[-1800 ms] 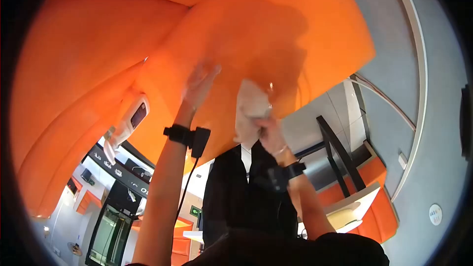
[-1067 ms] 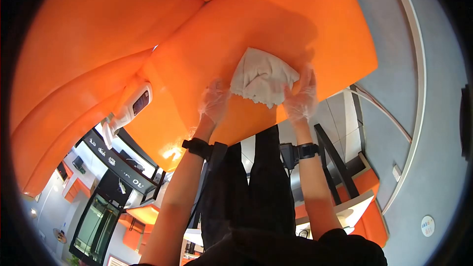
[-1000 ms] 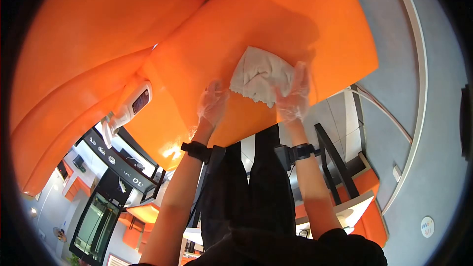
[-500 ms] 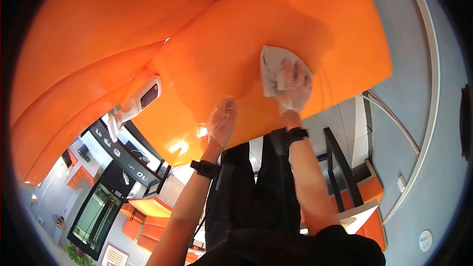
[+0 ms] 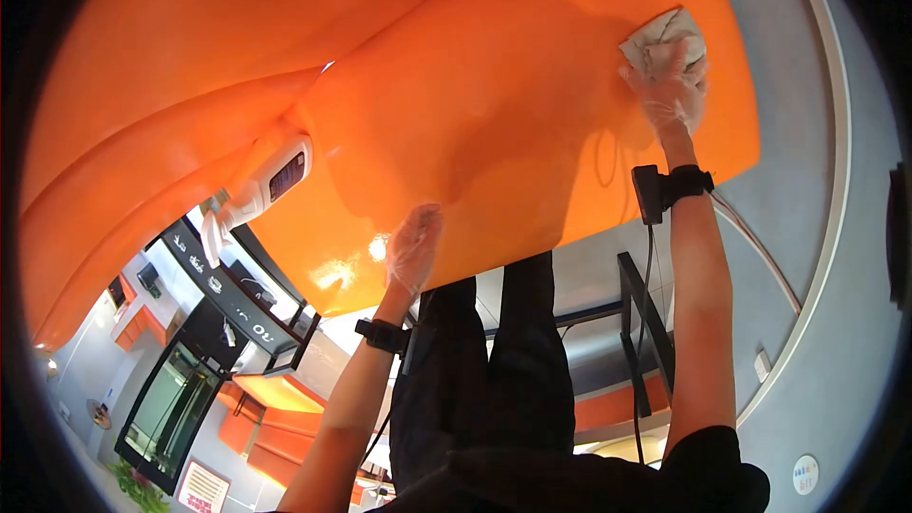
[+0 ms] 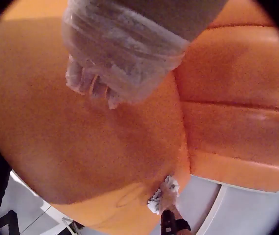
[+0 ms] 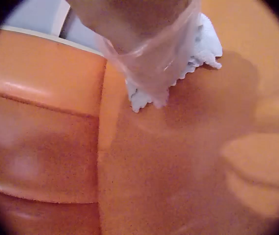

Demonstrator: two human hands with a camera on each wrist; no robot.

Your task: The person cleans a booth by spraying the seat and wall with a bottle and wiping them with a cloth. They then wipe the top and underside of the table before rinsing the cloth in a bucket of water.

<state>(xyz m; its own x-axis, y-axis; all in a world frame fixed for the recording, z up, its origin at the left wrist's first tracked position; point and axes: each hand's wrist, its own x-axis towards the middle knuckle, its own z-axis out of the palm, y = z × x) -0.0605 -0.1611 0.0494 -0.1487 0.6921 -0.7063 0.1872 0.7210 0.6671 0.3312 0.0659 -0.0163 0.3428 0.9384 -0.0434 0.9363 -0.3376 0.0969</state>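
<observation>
A pale, folded cloth [image 5: 668, 30] lies on the orange seat [image 5: 494, 85] near its right end. The right hand [image 5: 673, 85], in a clear plastic glove, presses flat on it with fingers spread. In the right wrist view, the cloth's scalloped edge [image 7: 208, 41] shows around the gloved right hand [image 7: 154, 63]. Over the seat's near left part is the gloved left hand [image 5: 415, 247], holding nothing. Its fingers hang loosely bent in the left wrist view, where the left hand [image 6: 120, 54] is close to the camera and the cloth [image 6: 154, 201] far below.
A white spray bottle [image 5: 261, 185] with a dark label lies at the seat's left side, against the orange backrest [image 5: 171, 76]. A grey wall [image 5: 807, 180] with a cable [image 5: 760, 245] borders the right. Black metal legs [image 5: 646, 323] stand below the seat's front edge.
The right hand went from beside the cloth onto it, and both moved right and away across the seat. The left hand shifted slightly toward the front edge, still without anything in it.
</observation>
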